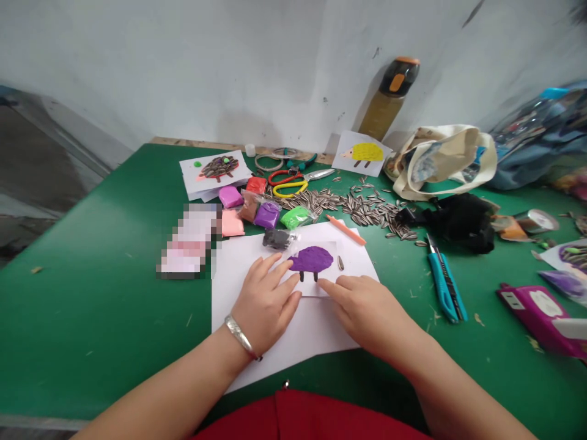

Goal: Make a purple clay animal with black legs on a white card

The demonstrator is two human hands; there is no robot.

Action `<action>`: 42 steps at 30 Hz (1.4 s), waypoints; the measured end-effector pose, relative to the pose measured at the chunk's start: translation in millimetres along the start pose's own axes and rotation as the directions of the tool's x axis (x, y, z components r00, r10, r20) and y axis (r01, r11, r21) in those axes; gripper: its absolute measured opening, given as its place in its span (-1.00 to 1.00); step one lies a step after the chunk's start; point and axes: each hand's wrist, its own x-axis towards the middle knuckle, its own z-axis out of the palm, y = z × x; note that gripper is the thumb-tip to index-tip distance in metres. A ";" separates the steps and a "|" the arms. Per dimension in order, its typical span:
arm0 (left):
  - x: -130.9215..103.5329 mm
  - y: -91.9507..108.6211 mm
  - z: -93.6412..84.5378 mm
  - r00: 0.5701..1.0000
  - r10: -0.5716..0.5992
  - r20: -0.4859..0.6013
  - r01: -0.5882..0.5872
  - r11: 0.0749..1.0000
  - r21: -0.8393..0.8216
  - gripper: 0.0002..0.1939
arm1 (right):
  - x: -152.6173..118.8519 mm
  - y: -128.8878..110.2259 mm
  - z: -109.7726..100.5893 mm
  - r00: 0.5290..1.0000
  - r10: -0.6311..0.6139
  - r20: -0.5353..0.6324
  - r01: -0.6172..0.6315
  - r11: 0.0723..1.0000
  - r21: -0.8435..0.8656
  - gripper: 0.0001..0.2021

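Note:
A flat purple clay shape [314,259] with two short black clay legs [315,277] lies on a small white card [323,288]. Beneath the card is larger white paper [263,373]. My left hand [266,299] rests over the card's left side, fingers spread and fingertips by the purple clay. The stretched index finger of my right hand [367,308] touches the foot of the right black leg; its other fingers curl underneath, partly hidden. One sunflower seed [340,263] lies just right of the purple clay. A packet of black clay [277,239] sits above my left fingertips.
Behind the paper lie several clay packets, such as a green one [297,217], a sunflower seed pile [367,206] and scissors [293,183]. An orange clay tool [346,230] crosses the paper's top edge. To the right is a blue utility knife [446,284]; a bottle [389,98] stands by the wall.

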 end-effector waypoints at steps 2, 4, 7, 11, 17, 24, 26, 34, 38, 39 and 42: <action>-1.0 0.3 2.3 1.000 -0.014 0.028 0.013 1.000 0.028 -0.73 | -0.3 1.1 0.8 1.000 0.025 0.005 -0.024 0.999 -0.021 -0.61; -1.2 0.0 4.1 0.998 -0.030 0.054 0.027 0.998 0.052 -0.72 | 0.6 1.9 2.5 0.999 0.031 0.012 -0.031 0.999 -0.035 -0.57; -0.7 0.3 5.4 0.996 -0.037 0.082 0.031 0.997 0.075 -0.71 | 2.9 1.7 4.5 0.999 0.026 0.020 -0.025 0.998 -0.051 -0.54; -0.9 1.6 5.9 0.995 -0.032 0.096 0.022 0.994 0.106 -0.70 | 3.7 0.2 4.2 0.999 0.023 0.027 -0.021 0.998 -0.060 -0.53; -2.5 2.1 7.1 0.993 -0.019 0.119 0.001 0.990 0.143 -0.69 | 2.6 -0.4 4.3 0.999 0.022 0.029 -0.020 0.998 -0.064 -0.54; -2.9 2.2 6.0 0.993 -0.023 0.117 0.008 0.992 0.129 -0.70 | 3.5 0.9 4.2 0.999 0.021 0.035 -0.020 0.999 -0.047 -0.55; -3.0 2.0 5.4 0.994 -0.022 0.111 0.009 0.993 0.118 -0.70 | 3.3 1.3 4.1 0.999 0.022 0.036 -0.020 0.999 -0.040 -0.55; -3.3 3.1 6.5 0.993 -0.020 0.118 0.004 0.991 0.130 -0.71 | 4.2 -0.5 4.2 0.998 0.021 0.053 -0.019 0.999 -0.051 -0.54; -2.3 2.6 3.8 0.997 -0.011 0.082 0.003 0.996 0.094 -0.72 | 5.8 -1.0 3.1 0.999 0.028 0.046 -0.026 0.999 -0.030 -0.56; -1.7 1.5 2.3 0.998 -0.003 0.057 -0.001 0.997 0.076 -0.73 | 5.9 -1.1 2.8 0.999 0.032 0.044 -0.031 0.999 -0.027 -0.57; 1.1 -4.7 -3.0 0.999 0.022 -0.042 -0.021 1.000 0.018 -0.75 | 5.6 -1.6 1.7 0.998 0.043 0.048 -0.041 0.999 -0.027 -0.59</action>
